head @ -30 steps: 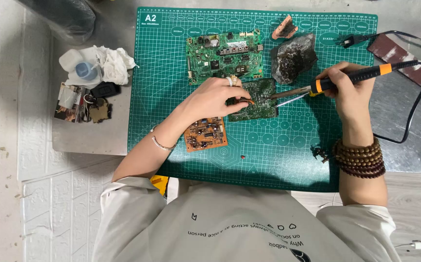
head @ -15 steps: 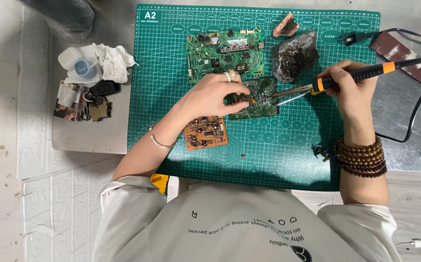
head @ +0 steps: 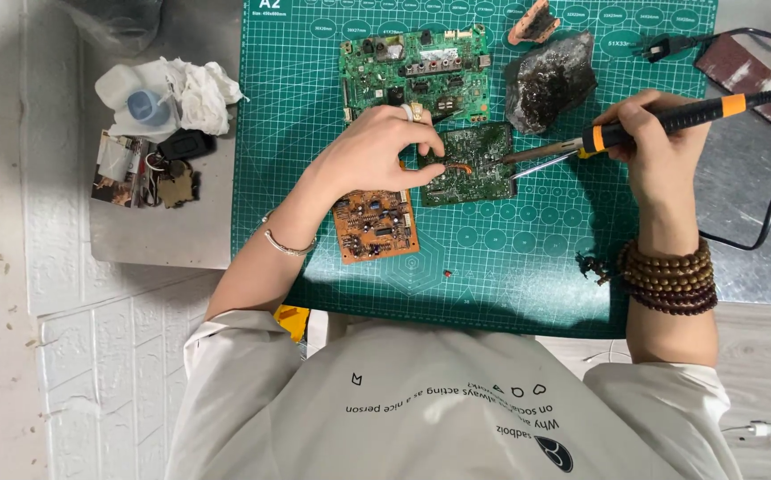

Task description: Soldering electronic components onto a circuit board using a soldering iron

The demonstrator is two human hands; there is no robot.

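- Nearest the camera: the person's pale shirt, both forearms reaching out over the green cutting mat point(head: 492, 276) on the worktop. A stack of dark bead bracelets point(head: 667, 276) sits on the right wrist, a thin bangle point(head: 288, 244) on the left.
- On the mat near the left forearm: an orange circuit board point(head: 374, 224), lying flat and untouched. A tiny red speck lies further right on the mat (too small to identify).
- Change over the last second: slight. The left hand has stayed on the small board, the iron's tip has stayed at that board's right part, and the view has only drifted a little. I judge the same joint is still being worked.
- Left hand point(head: 377, 151): fingers curled, thumb and forefinger pinched on a thin coppery piece, likely wire or braid, at the left edge of the small green circuit board point(head: 470, 164). That board lies flat mid-mat, just beyond the orange one.
- Right hand point(head: 657, 142): fingers closed round the black-and-orange handle of the soldering iron point(head: 661, 120), held like a pen, its metal tip resting on the small green board.
- Further out: a large green circuit board point(head: 417, 71), a dark lumpy mass point(head: 550, 80) beside it, and the iron's plug point(head: 661, 44) near the mat's far edge.
- Far left, off the mat: crumpled tissue point(head: 194, 89) and a small heap of parts.
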